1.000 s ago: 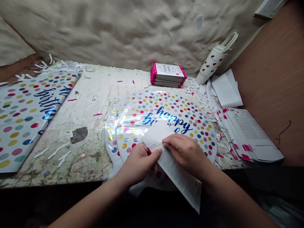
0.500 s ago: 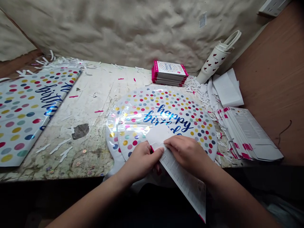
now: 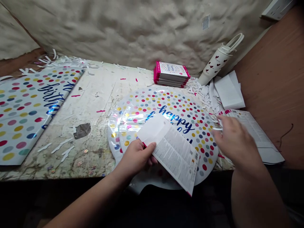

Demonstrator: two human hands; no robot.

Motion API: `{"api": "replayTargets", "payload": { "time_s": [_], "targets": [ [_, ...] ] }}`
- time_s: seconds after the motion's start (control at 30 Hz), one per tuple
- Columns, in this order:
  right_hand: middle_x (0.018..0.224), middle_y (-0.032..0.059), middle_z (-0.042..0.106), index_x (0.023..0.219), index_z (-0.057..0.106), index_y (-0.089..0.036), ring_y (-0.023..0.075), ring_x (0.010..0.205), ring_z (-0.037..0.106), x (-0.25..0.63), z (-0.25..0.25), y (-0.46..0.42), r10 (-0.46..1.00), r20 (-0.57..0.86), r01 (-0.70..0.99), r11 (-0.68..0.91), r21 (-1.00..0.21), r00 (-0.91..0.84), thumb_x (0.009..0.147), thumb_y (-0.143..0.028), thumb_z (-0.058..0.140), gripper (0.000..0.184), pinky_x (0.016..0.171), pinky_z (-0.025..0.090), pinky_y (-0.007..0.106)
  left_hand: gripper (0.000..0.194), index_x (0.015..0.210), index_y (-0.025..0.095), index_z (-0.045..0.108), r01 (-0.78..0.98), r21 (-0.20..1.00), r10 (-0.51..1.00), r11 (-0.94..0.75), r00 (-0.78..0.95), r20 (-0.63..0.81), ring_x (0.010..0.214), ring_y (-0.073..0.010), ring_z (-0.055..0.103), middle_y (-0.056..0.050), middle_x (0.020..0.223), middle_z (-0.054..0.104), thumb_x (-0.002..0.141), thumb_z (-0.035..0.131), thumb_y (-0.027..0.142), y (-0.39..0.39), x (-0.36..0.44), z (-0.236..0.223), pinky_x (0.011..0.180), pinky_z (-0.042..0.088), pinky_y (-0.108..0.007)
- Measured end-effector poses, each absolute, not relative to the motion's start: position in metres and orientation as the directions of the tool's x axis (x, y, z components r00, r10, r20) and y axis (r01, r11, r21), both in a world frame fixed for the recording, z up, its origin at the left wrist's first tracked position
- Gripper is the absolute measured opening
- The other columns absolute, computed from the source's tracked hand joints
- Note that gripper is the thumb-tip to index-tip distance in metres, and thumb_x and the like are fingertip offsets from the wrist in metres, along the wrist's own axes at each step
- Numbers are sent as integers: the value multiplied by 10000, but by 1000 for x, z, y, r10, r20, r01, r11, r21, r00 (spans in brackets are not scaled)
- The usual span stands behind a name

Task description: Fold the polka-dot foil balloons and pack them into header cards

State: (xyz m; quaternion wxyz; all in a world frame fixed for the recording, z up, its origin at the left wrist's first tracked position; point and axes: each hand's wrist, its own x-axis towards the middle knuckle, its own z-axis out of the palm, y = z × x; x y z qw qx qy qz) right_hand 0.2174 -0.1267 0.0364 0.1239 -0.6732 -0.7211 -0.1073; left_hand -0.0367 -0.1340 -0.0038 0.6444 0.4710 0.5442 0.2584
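My left hand (image 3: 142, 153) grips a printed cardboard envelope (image 3: 177, 152) by its edge, thumb on top. The envelope has a raised white flap (image 3: 152, 128), small grey print and pink edges; it tilts above a polka-dot foil balloon (image 3: 206, 142) with blue "happy" lettering. This flat, round balloon lies on the table and is partly covered by the envelope. To the right, my right hand (image 3: 237, 142) is blurred by motion, with a thin white paper strip (image 3: 217, 129) between thumb and fingers. It is in front of a stack of similar envelopes (image 3: 263, 137).
A pink-edged stack of packed envelopes (image 3: 172, 74) stands at the back, beside a white tumbler (image 3: 215, 63) with hearts. Paper scraps (image 3: 200, 90) lie heaped near the tumbler. More dotted foil balloons (image 3: 26, 120) lie at left. White sheets (image 3: 229, 90) lean by the wooden panel (image 3: 273, 82).
My right hand has left the envelope's flap and moved right with a white strip. The envelope in my left hand has turned, showing more of its printed face, and its lower end has risen.
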Motion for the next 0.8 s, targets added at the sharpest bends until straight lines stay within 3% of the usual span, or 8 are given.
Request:
{"api": "replayTargets", "payload": {
  "time_s": [0.1,0.23,0.3,0.37,0.43,0.5,0.67,0.8],
  "targets": [
    [1309,162,469,1359,326,-123,316,1165,458,183,29,-142,877,191,859,475,-190,-442,730,-357,595,722,889,454,445,394,681,96,650,171,930,849,325,381,-366,581,-158,619,-91,658,683,829,510,434,-137,-36,2,551,484,-242],
    [1169,178,575,1276,469,-101,295,1082,522,145,15,-142,802,354,794,570,-210,-482,779,-118,446,498,861,471,452,238,953,168,621,296,950,922,-99,387,-25,830,-211,633,-59,866,674,791,611,342,-133,-57,18,679,512,-289],
    [1042,123,636,1206,548,-168,250,1000,566,147,11,-133,714,469,693,673,-258,-520,816,-114,431,411,834,488,414,295,1050,186,572,491,777,919,-394,210,333,1005,-255,577,-95,1054,627,779,629,288,-124,-76,20,800,492,-358],
    [1002,78,652,1164,580,-226,222,979,575,155,6,-126,624,561,578,763,-289,-544,846,-172,470,341,847,486,399,338,1147,214,524,611,488,753,-623,300,586,1194,-286,447,-112,1257,525,814,577,234,-116,-92,15,966,385,-452],
    [1013,79,660,1148,589,-214,219,995,575,162,-3,-125,578,586,539,799,-265,-568,853,-179,485,314,871,476,409,347,1214,227,495,547,256,585,-797,596,550,1256,-262,387,-95,1303,504,872,462,174,-113,-101,4,1040,302,-467],
    [1058,112,656,1139,589,-160,233,1058,559,163,-15,-133,552,533,540,818,-198,-642,856,-142,458,312,898,466,427,401,1269,194,463,474,161,498,-865,777,386,1227,-245,429,-103,1258,550,882,386,119,-119,-104,-12,1017,350,-432],
    [1231,165,565,1178,553,-79,303,1205,455,161,-40,-165,593,300,599,796,-83,-747,862,-194,411,364,939,442,493,417,1256,142,486,498,32,492,-866,841,226,1228,-333,407,-142,1298,509,851,396,105,-150,-101,-41,950,388,-506],
    [1139,180,620,1139,573,-29,292,1124,532,158,-42,-175,568,363,607,795,-8,-739,838,-77,454,328,896,494,423,316,1107,114,590,566,-20,546,-824,803,238,1124,-323,503,-134,1185,597,878,373,107,-158,-94,-38,942,377,-531]
  ]
}}
